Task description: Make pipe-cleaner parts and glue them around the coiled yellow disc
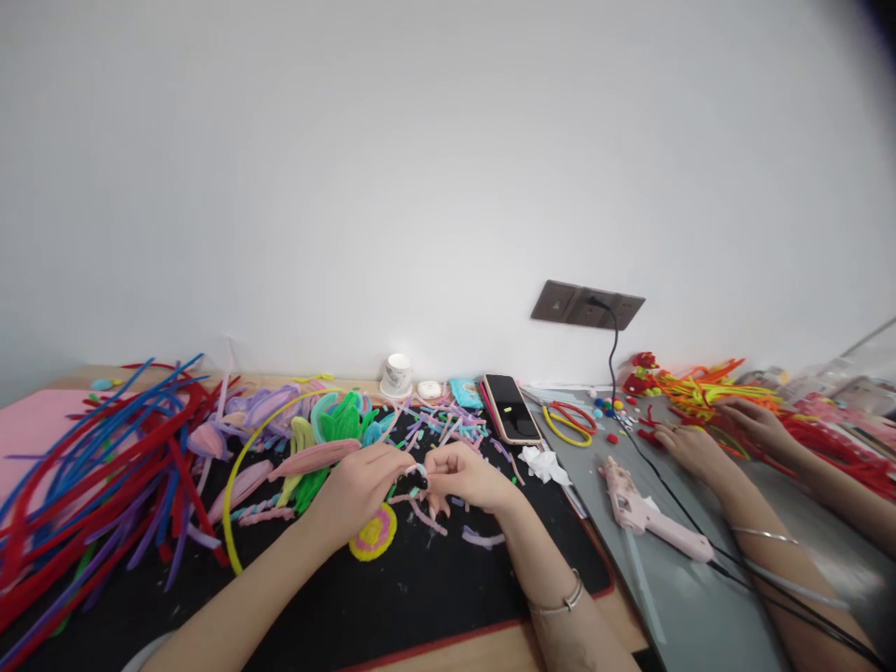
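Over the black mat [434,597], my left hand [364,487] and my right hand [463,474] meet with fingertips pinched on a small pale fuzzy piece [413,472]. Its exact shape is too small to make out. Just below my left hand lies a yellow disc with a pink ring [373,532]. Short pink and lilac stem pieces [483,539] rest on the mat near my right hand. Beside my left hand are a pink petal shape [316,459] and green looped stems [341,420].
Red, blue and purple stems [140,457] pile at the left. Behind stand a paper cup [398,375] and a phone [512,411]. Scissors [570,422] and a pink glue gun [648,515] with its cord lie right, near another person's hands [690,450].
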A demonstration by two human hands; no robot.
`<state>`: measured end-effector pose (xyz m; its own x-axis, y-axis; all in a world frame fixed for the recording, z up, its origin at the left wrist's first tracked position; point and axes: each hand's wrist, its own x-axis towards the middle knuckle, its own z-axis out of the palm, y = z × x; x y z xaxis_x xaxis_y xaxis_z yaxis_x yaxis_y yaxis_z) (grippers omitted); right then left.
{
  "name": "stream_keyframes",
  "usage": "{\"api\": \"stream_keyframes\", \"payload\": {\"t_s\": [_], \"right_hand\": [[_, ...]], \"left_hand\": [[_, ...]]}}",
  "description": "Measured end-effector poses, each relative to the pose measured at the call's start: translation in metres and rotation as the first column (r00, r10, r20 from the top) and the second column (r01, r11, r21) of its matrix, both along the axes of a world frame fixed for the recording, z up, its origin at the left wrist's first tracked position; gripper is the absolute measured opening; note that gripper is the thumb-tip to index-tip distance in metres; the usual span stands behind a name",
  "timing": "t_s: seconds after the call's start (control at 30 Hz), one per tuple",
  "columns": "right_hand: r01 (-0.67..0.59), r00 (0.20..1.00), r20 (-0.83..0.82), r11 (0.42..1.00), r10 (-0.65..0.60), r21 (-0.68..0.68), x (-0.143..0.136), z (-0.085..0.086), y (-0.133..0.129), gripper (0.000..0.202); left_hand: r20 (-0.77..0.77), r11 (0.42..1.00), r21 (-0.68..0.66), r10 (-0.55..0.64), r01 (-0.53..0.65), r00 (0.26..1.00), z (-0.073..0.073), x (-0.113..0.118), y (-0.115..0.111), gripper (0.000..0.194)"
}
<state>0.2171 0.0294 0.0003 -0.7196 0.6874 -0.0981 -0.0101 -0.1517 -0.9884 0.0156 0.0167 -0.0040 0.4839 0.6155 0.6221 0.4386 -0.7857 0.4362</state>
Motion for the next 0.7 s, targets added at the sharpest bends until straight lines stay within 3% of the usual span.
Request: {"api": "stream_keyframes", "payload": {"t_s": [0.1,0.23,0.3,0.33,0.4,0.47,0.6,0.7], "right_hand": [[0.128,0.953,0.216,0.932,-0.21,0.339,-0.004,0.006,-0.001,0.014],[0.159,0.82,0.271,0.656,-0.503,0.738,-0.011,0.004,-0.002,0.015],[0.148,0.771,0.244,0.537,-0.589,0.831,-0.014,0.001,-0.003,0.016],[0.146,0.759,0.236,0.512,-0.607,0.846,-0.015,0.0,-0.003,0.016],[0.157,0.776,0.247,0.557,-0.58,0.815,-0.014,-0.001,-0.002,0.014],[0.184,0.832,0.248,0.669,-0.496,0.72,-0.01,0.0,0.001,0.014],[0.261,0.947,0.084,0.894,-0.311,0.365,0.002,0.002,0.009,0.027],[0.177,0.983,0.028,0.972,-0.183,0.152,0.006,-0.001,0.009,0.037]], "left_hand": [[-0.125,0.996,0.083,0.041,-0.03,0.991,-0.005,-0.002,0.005,0.028],[-0.166,0.994,0.036,0.107,-0.102,0.98,-0.007,0.0,0.006,0.027],[-0.141,0.992,-0.019,0.12,-0.124,0.983,-0.008,0.001,0.006,0.026],[-0.131,0.991,-0.042,0.122,-0.128,0.984,-0.008,0.001,0.007,0.025],[-0.121,0.99,-0.061,0.119,-0.127,0.985,-0.009,0.0,0.008,0.025],[-0.116,0.992,-0.052,0.109,-0.115,0.987,-0.009,-0.003,0.01,0.024],[-0.046,0.997,-0.049,0.051,-0.053,0.998,-0.004,-0.005,0.009,0.024],[0.013,0.998,-0.068,0.011,-0.01,1.0,0.002,-0.002,0.005,0.023]]}}
